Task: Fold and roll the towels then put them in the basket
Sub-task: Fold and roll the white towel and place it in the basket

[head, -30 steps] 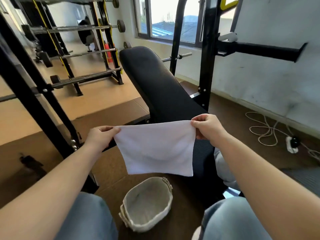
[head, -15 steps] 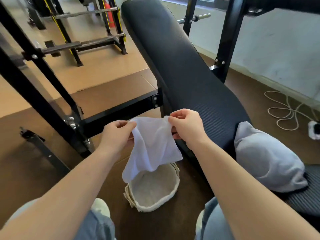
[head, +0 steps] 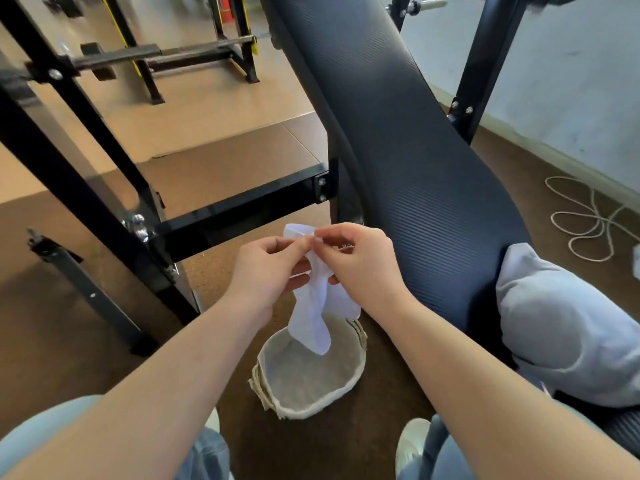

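A small white towel point(head: 317, 317) hangs folded in half between my two hands, its lower end dangling just above the basket. My left hand point(head: 270, 271) and my right hand point(head: 356, 265) pinch its top corners together, fingertips touching. The beige woven basket point(head: 356, 372) stands on the brown floor below, between my knees, and nothing lies inside it.
A black padded gym bench point(head: 415, 161) slopes up on the right. A grey-blue pillow-like bundle point(head: 568, 327) lies on its seat. Black rack frame bars point(head: 239, 206) cross at left. A white cord point(head: 585, 223) coils on the floor at far right.
My hands came together, folding the spread towel in half so it now hangs narrow. My view tilted down toward the basket.
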{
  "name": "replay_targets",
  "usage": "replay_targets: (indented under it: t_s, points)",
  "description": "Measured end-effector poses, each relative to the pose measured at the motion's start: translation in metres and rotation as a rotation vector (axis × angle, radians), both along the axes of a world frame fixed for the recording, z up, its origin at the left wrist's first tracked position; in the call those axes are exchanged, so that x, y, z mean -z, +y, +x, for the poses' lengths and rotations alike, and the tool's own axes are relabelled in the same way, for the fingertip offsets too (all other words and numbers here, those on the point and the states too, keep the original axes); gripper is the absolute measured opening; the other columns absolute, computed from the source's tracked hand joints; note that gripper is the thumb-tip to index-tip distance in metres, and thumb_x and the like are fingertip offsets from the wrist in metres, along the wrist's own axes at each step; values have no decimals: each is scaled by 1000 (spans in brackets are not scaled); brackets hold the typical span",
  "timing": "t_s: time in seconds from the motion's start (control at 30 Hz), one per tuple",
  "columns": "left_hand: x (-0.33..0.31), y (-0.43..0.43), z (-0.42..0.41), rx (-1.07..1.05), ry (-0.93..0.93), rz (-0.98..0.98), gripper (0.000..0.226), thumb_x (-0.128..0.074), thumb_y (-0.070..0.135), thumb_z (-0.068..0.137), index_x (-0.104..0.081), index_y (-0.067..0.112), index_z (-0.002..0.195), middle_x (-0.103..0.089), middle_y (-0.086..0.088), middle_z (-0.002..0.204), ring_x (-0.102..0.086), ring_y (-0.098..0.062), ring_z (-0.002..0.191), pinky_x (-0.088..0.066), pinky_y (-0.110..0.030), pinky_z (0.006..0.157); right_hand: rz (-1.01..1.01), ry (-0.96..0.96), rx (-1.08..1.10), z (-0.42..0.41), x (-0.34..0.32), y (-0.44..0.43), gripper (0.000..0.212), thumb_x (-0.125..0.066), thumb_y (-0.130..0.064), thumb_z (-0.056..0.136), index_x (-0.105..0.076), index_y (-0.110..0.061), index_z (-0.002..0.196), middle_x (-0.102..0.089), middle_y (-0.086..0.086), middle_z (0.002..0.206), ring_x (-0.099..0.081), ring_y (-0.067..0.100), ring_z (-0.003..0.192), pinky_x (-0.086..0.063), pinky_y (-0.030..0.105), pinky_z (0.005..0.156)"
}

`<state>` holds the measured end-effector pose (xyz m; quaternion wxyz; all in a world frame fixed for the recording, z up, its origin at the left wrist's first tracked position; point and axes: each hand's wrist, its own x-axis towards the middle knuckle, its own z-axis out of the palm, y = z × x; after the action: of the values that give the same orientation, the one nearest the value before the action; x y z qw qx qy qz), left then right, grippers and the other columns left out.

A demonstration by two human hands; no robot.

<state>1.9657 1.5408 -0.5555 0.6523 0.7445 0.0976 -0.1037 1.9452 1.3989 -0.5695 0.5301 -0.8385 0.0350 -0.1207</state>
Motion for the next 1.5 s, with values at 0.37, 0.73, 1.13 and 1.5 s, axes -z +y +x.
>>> replay_targets:
  t_s: [0.37,0.73,1.13,1.5]
  points:
    - [1,-9,3,66,274,-200,18,-70,36,95,-77,21,99,-80,4,90,-73,-16,99,-54,-37,88,-12,-33,-14,-7,2,-9,16,-80,-22,88,-77,-22,103,-72,-19,90,-67,-5,91,-56,13,76]
    - [-8,-1,14,129,80,218,41,-55,40,104,-75,10,84,-77,0,76,-76,-17,80,-61,-35,75,-199,54,-70,-12,5,-29,22,-75,-11,92,-75,-19,112,-70,-12,95,-69,4,85,-58,13,78]
    - [20,0,20,239,298,285,59,-85,31,81,-57,28,132,-61,-1,124,-62,-22,106,-62,-35,68,-216,126,-160,-20,-8,-43,19,-76,-14,90,-72,-32,95,-66,-23,90,-65,-2,89,-52,5,72]
    - [33,1,24,314,76,607,30,-64,2,90,-73,24,108,-67,0,109,-61,-19,100,-51,-24,66,-352,101,-203,-21,-4,-44,19,-74,-6,91,-75,-23,100,-68,-13,97,-65,3,90,-53,6,74]
